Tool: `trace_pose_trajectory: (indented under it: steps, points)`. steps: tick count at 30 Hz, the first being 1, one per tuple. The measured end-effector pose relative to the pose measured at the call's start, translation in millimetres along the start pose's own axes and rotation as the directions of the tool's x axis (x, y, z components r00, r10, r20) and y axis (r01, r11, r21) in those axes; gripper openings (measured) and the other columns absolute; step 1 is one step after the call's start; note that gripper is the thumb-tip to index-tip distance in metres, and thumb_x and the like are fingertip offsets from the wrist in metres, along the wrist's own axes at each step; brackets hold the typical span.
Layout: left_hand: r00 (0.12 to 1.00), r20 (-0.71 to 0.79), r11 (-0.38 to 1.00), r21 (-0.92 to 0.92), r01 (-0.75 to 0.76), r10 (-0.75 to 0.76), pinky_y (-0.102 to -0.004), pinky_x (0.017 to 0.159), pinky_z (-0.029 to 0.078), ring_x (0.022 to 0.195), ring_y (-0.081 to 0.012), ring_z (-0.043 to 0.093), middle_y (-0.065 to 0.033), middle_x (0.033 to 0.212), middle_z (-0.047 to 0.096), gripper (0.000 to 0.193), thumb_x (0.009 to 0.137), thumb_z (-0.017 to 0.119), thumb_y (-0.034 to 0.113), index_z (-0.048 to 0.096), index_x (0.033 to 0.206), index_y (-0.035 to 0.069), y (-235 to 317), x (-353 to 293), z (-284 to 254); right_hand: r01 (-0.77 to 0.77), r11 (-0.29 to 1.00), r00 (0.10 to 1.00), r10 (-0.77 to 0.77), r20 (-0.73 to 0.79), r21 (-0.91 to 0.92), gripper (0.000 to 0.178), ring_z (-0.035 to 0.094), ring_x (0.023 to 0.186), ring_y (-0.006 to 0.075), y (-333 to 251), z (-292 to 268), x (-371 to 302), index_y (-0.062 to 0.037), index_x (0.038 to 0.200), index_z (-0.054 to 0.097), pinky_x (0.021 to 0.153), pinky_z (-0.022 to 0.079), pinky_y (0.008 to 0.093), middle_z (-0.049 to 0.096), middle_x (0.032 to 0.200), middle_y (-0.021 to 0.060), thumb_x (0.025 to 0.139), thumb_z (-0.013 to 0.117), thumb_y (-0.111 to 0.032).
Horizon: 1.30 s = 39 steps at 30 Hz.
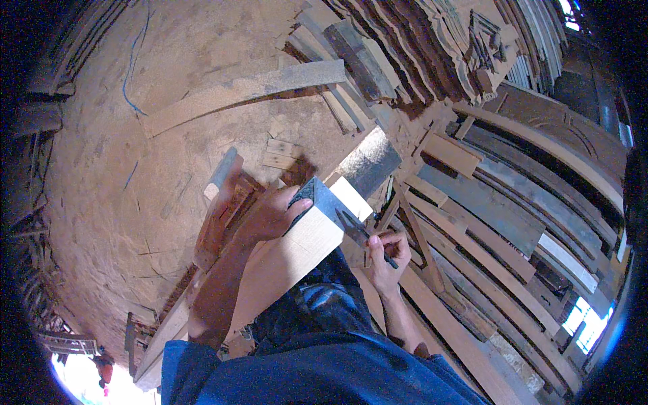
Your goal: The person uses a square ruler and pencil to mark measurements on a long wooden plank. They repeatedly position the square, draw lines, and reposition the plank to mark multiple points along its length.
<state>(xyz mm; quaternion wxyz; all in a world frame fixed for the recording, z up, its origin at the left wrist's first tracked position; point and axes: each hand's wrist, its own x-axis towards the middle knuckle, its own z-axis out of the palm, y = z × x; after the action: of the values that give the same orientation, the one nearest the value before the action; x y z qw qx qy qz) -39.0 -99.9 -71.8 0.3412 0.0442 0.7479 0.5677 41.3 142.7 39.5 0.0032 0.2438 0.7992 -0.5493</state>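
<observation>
A pale wooden board (pixel 307 246) lies in front of me, its far end brightly lit. Across it rests a try square, its flat metal blade (pixel 329 204) running over the wood toward the right. My left hand (pixel 277 210) is closed around the square's dark stock and the board's left edge, thumb on top. My right hand (pixel 389 258) pinches a dark pencil-like marking tool (pixel 360 233). Its pointed end lies over the blade, beside a dark shadow; whether the tip touches the wood I cannot tell.
Long planks (pixel 486 250) lie stacked on the right. Wavy-edged boards (pixel 412 47) are piled at the far side. A long board (pixel 250 91) lies on the dusty floor, near a thin blue cord (pixel 128 81). A grey-topped block (pixel 371 162) stands beyond the work.
</observation>
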Motion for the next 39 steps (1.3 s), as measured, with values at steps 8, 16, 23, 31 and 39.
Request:
trace_pose_trajectory:
  steps: [8, 16, 23, 31, 39]
  points:
    - [0.991, -0.038, 0.921, 0.375, -0.104, 0.128, -0.0506, 0.087, 0.046, 0.097, -0.0453, 0.059, -0.029, 0.102, 0.063, 0.042, 0.099, 0.057, 0.039, 0.062, 0.105, -0.002, 46.2, -9.5, -18.8, 0.092, 0.981, 0.983, -0.062, 0.171, -0.173, 0.026, 0.055, 0.071, 0.0079, -32.3, 34.3, 49.2, -0.0048, 0.08, 0.055, 0.061, 0.042, 0.025, 0.063, 0.08, 0.0027, 0.095, 0.073, -0.016]
    - [0.998, -0.019, 0.972, 0.227, 0.06, -0.057, -0.05, 0.088, 0.046, 0.1, -0.0441, 0.061, -0.0286, 0.104, 0.064, 0.047, 0.099, 0.056, 0.042, 0.061, 0.112, -0.003, 44.4, -7.6, -12.3, 0.351, 0.87, 0.889, -0.193, 0.415, -0.347, 0.03, 0.051, 0.058, 0.0146, -19.3, -51.6, 37.5, -0.0039, 0.07, 0.051, 0.055, 0.041, 0.0306, 0.056, 0.064, 0.0065, 0.089, 0.073, -0.011]
    - [0.998, 0.057, 0.998, 0.057, 0.028, -0.032, -0.041, 0.086, 0.049, 0.092, -0.0282, 0.064, -0.0178, 0.099, 0.07, 0.048, 0.101, 0.054, 0.042, 0.063, 0.114, -0.003, 49.7, -8.1, -14.0, 0.311, 0.902, 0.934, -0.232, 0.273, -0.298, 0.023, 0.056, 0.062, 0.0172, -33.0, 5.1, 60.0, -0.0029, 0.078, 0.062, 0.059, 0.045, 0.0326, 0.062, 0.069, 0.0083, 0.091, 0.073, -0.018]
    - [0.99, 0.045, 0.987, -0.082, 0.139, -0.135, -0.0319, 0.078, 0.05, 0.084, -0.0124, 0.06, -0.0028, 0.096, 0.069, 0.033, 0.105, 0.055, 0.029, 0.065, 0.12, 0.002, 43.8, -9.8, -6.9, 0.431, 0.813, 0.88, -0.285, 0.379, -0.39, 0.031, 0.05, 0.059, 0.0104, 5.7, -66.4, 25.5, -0.0029, 0.075, 0.056, 0.054, 0.039, 0.0299, 0.059, 0.065, 0.0027, 0.093, 0.073, -0.02]
    - [0.996, -0.086, 0.996, 0.086, -0.023, 0.03, -0.0388, 0.082, 0.05, 0.087, -0.0254, 0.066, -0.0172, 0.098, 0.071, 0.036, 0.102, 0.055, 0.029, 0.064, 0.115, -0.004, 72.4, -58.7, 11.4, -0.008, 0.989, 0.986, -0.017, -0.166, -0.148, 0.024, 0.052, 0.065, 0.0072, 25.9, -141.9, -117.8, -0.0042, 0.077, 0.059, 0.059, 0.042, 0.0259, 0.061, 0.071, 0.0018, 0.092, 0.073, -0.018]
